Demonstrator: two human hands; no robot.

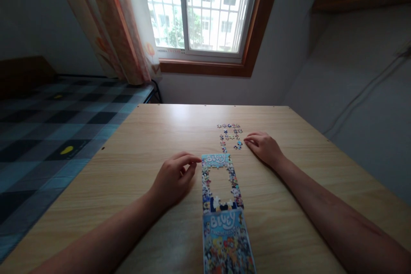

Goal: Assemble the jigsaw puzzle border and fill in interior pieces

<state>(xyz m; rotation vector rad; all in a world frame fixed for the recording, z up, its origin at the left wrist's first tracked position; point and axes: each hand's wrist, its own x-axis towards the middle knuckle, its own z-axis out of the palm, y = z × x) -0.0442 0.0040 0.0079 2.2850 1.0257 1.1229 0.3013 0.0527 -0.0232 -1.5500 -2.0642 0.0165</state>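
A partly assembled jigsaw puzzle (205, 184) lies on the table, its border joined around a bare middle. "Bluey" lettering runs across its top strip. My left hand (175, 176) is beside its upper left corner, index finger stretched out to the edge and the other fingers loosely bent, with nothing seen in them. Beyond the puzzle, loose puzzle pieces (231, 137) lie in short rows and small groups. My right hand (263, 147) rests on the table just right of them, fingers stretched toward the nearest pieces and holding nothing I can see.
A Bluey picture box or sheet (227, 242) touches the puzzle's near edge. The wooden table (128, 218) ends at a wall under a barred window (212, 8). A bed with a checked cover (77, 124) stands to the left, below a curtain (115, 30).
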